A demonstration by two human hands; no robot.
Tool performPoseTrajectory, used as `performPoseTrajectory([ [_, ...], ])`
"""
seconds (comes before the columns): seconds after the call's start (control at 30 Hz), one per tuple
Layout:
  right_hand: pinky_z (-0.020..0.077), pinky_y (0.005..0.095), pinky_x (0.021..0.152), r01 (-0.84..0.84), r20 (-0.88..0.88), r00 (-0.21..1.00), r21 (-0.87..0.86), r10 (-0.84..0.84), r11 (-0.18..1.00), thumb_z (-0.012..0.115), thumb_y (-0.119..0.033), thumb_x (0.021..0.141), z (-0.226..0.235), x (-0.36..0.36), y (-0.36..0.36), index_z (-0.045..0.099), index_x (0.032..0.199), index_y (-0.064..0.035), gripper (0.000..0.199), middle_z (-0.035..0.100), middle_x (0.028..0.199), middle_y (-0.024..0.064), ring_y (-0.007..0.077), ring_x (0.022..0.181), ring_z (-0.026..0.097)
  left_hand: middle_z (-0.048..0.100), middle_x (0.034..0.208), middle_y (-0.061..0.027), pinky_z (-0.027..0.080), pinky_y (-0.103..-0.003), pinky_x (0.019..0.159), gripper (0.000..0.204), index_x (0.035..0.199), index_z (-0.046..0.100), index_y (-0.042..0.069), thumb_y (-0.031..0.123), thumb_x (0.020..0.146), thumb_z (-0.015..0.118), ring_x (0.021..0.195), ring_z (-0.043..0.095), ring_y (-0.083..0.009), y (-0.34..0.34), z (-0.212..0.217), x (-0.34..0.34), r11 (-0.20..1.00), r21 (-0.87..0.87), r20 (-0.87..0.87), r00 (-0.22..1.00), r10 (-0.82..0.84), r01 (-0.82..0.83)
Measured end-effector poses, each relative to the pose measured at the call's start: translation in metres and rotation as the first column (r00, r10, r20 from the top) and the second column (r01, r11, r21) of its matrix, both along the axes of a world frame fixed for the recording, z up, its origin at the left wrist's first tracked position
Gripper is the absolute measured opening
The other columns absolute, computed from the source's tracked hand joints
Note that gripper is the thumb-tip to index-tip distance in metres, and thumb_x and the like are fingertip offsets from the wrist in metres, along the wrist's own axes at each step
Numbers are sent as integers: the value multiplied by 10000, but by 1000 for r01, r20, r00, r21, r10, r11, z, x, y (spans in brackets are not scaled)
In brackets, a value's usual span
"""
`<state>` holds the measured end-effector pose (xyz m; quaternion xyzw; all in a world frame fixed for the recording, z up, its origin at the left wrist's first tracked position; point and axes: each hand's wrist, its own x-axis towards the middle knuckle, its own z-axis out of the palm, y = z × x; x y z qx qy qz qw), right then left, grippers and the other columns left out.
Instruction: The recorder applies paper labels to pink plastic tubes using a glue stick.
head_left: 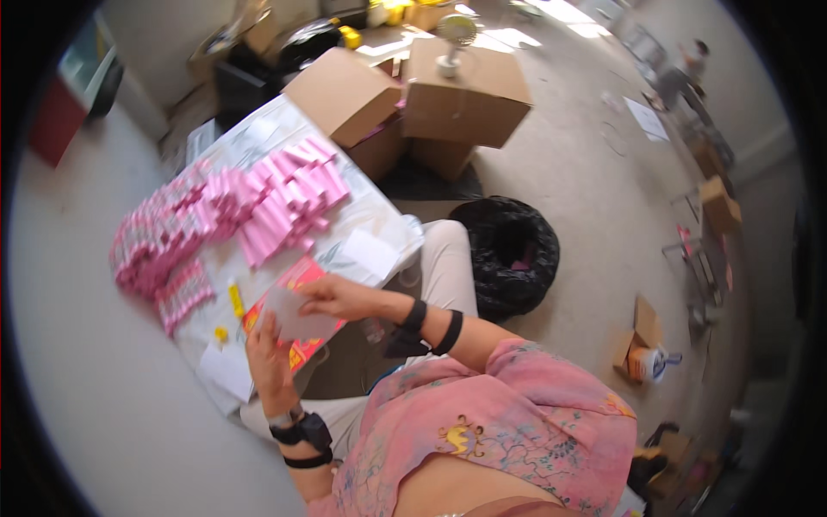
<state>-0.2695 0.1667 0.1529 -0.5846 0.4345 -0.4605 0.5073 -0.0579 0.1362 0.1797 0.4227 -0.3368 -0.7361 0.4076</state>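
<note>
Both hands hold a small pale whitish sheet over the table's near edge. My left hand grips its left side, fingers closed on it. My right hand pinches the upper right part of the sheet between thumb and fingers. Under the sheet shows a red sheet with yellow print, partly covered; whether a hand touches it too, I cannot tell. To the left of them a yellow stick-shaped thing and a small yellow piece lie on the white-covered table.
Pink paper-like rolls and packed pink bundles fill the table's far left. White papers lie near the right edge. Beyond stand cardboard boxes, one with a small fan on top. A black-bagged bin stands beside my knee.
</note>
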Motion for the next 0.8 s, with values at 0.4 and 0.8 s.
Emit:
performPoseTrajectory([
  [0.4, 480, 334, 773, -43, -1, 999, -3, 43, 999, 654, -159, 992, 22, -11, 3, 636, 1096, 25, 212, 647, 869, 114, 156, 811, 566, 708, 1103, -88, 571, -313, 879, 283, 1178, 665, 1, 213, 991, 684, 984, 696, -175, -7, 14, -3, 996, 3, -60, 994, -87, 88],
  [0.8, 519, 319, 864, -9, 114, 993, 119, -4, 993, 628, -157, 1002, 18, 0, 4, 639, 1256, 37, 319, 728, 1020, 94, 132, 941, 646, 695, 927, -16, 495, -227, 755, 229, 1072, 703, -10, 210, 1016, 667, 825, 616, -60, -1, 20, -11, 951, -308, 214, 975, 64, 5],
])
